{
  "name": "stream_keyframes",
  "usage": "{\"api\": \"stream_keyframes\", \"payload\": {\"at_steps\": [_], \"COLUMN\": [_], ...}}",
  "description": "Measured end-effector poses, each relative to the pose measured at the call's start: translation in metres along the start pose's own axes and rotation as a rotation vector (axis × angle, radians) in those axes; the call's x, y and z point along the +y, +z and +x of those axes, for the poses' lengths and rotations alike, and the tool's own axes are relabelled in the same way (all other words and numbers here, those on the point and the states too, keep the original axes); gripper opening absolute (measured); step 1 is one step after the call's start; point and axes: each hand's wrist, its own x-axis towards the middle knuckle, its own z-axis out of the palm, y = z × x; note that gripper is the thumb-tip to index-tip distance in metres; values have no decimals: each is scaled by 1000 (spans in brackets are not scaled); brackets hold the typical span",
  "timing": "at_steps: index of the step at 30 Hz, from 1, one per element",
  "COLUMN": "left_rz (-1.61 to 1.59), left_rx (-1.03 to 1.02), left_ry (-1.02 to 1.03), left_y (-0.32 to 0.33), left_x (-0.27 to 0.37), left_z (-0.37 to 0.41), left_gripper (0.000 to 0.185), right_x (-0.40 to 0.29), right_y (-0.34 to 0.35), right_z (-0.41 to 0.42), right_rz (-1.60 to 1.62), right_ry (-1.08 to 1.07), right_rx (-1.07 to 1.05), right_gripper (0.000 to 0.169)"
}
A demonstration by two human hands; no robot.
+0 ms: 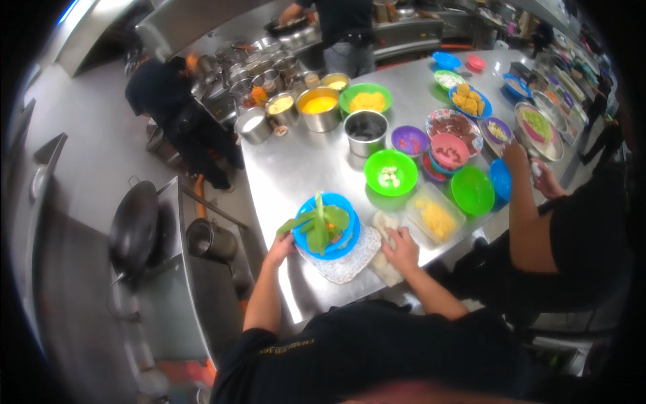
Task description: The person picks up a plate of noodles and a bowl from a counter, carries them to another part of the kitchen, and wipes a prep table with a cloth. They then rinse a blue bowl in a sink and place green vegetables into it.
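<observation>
Before me, a blue plastic bowl (349,243) with green leafy vegetables (319,230) in it sits over a speckled grey-white plate (343,270). Some leaves reach past its rim, and a few orange pieces show among them. At the bowl's left edge is my left hand (279,251), its fingertips partly hidden at the rim. My right hand (402,251) grips a crumpled off-white cloth (386,224) lying on the steel table, just right of the plate.
A clear container (435,214) of yellow shreds, green bowls (390,172) and steel pots (366,134) stand on the steel table (303,161). At right, a co-worker's arm (527,217) reaches over the table. A wok (135,227) leans at left. Other people work by the stoves behind.
</observation>
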Motion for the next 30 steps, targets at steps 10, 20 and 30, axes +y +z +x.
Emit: {"api": "stream_keyframes", "payload": {"at_steps": [10, 20, 30], "left_rz": [36, 314, 378], "left_rx": [243, 535, 559], "left_ry": [202, 264, 283], "left_y": [12, 41, 40], "left_x": [-68, -57, -59], "left_z": [-18, -27, -27], "left_gripper": [53, 49, 48], "right_x": [0, 1, 3], "right_y": [3, 0, 2], "right_z": [7, 8, 4], "right_rz": [-5, 15, 43], "right_ry": [11, -11, -7], "right_rx": [31, 51, 51], "right_gripper": [34, 35, 35]}}
